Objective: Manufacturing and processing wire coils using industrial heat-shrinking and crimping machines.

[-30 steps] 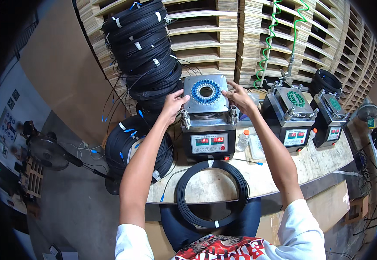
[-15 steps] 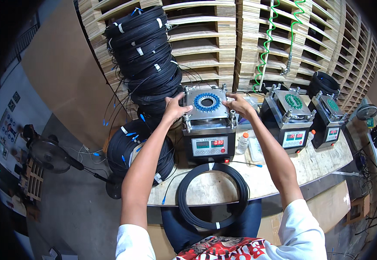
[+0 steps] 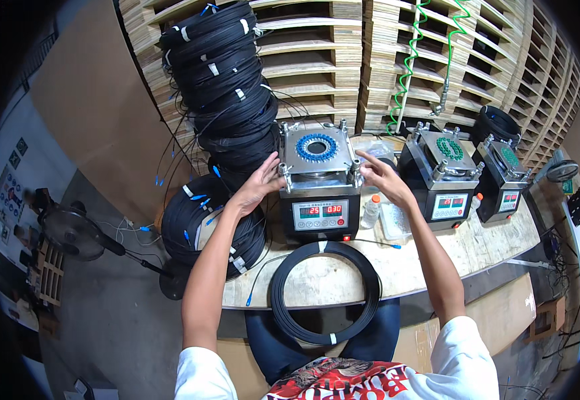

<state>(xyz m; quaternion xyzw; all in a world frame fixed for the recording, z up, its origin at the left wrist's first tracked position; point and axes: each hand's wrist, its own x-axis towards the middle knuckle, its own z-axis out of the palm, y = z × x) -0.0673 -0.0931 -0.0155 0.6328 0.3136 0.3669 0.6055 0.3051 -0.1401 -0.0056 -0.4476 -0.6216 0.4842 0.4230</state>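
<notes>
From the view's middle: two hands point(image 3: 258, 187), toward 10 and 2 o'clock; three machines point(image 3: 322, 215), ranged out to 3; one blue connector ring point(image 3: 301, 148) at 1; two green connector rings point(image 3: 439, 148) between 2 and 3; two orange-capped bottles point(image 3: 371, 215) at 3; two fans point(image 3: 73, 233), at 9 and 3; two green hoses point(image 3: 412, 63) between 1 and 2. Stacked cable coils point(image 3: 226, 93) at 11: too merged to count.

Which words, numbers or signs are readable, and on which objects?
I copy no wording.
Nearest black, boxy, metal-topped machine: lit red digits, legible; panel print, tiny.
White shirt with red-printed front: large letters, partly legible.
Two black, boxy machines, right: red digits, blurred.
Square dark wall signs, left: too small.
</notes>
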